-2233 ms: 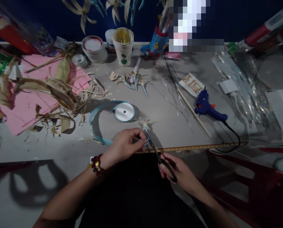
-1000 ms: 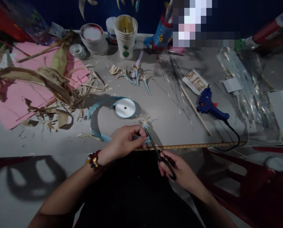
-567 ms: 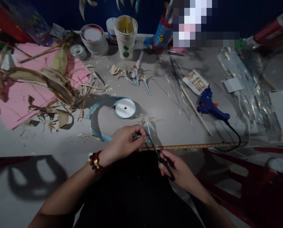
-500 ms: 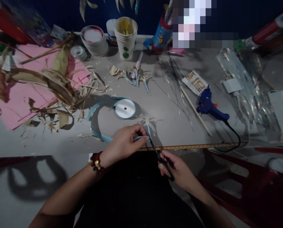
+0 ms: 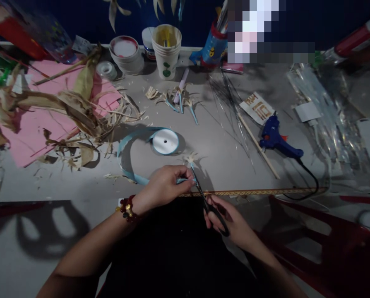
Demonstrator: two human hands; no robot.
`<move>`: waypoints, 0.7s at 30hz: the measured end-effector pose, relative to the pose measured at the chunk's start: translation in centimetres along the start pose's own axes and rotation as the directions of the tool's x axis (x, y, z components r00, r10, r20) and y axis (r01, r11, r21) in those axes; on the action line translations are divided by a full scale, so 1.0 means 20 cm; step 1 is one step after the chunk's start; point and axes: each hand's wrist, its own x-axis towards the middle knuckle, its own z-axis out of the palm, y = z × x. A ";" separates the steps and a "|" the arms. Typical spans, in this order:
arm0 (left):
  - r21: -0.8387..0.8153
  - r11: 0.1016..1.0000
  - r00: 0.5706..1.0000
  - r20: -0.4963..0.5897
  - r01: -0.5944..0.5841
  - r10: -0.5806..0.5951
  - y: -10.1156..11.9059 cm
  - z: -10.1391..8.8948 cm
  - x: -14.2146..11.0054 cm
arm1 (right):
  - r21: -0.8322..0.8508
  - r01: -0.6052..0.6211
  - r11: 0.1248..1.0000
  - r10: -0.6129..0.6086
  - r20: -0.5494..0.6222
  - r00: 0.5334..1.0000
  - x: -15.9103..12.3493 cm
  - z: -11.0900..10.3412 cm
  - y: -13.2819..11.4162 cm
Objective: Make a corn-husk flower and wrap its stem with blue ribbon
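My left hand (image 5: 169, 184) is closed in a pinch on light blue ribbon (image 5: 134, 177), close to the table's front edge. That ribbon loops left and back to its white spool (image 5: 165, 141). Just beyond my fingertips is a small husk flower (image 5: 190, 158) with a blue-wrapped stem; the fingers partly hide where ribbon and stem meet. My right hand (image 5: 219, 213) is wrapped round the handles of black scissors (image 5: 206, 203). Their blades point up and away, lying against the ribbon and stem beside my left fingertips. Several similar husk flowers (image 5: 181, 101) lie farther back.
Dried corn husks (image 5: 51, 103) cover pink paper (image 5: 20, 142) on the left. Paper cups (image 5: 166, 54) and a paint tub (image 5: 126, 54) stand at the back. Thin wires (image 5: 231, 107), a wooden stick (image 5: 259, 147) and a blue glue gun (image 5: 276, 138) with its cord lie to the right.
The scissor blades have shifted slightly and now overlap the flower's stem. My left hand keeps its pinch on the ribbon. The whole view has moved a little.
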 end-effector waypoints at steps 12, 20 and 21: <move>-0.024 1.000 1.000 0.025 0.012 -0.012 -0.02 -0.01 0.00 | 0.000 0.081 0.997 -0.081 0.016 0.997 0.02 -0.01 0.04; -0.063 0.998 0.999 0.034 0.021 -0.019 -0.03 0.00 0.00 | -0.069 0.071 0.995 -0.068 0.055 0.996 0.02 -0.03 0.03; -0.068 0.998 0.999 0.036 0.019 -0.017 -0.03 0.00 0.00 | -0.084 0.065 0.994 -0.061 0.048 0.997 0.02 -0.03 0.03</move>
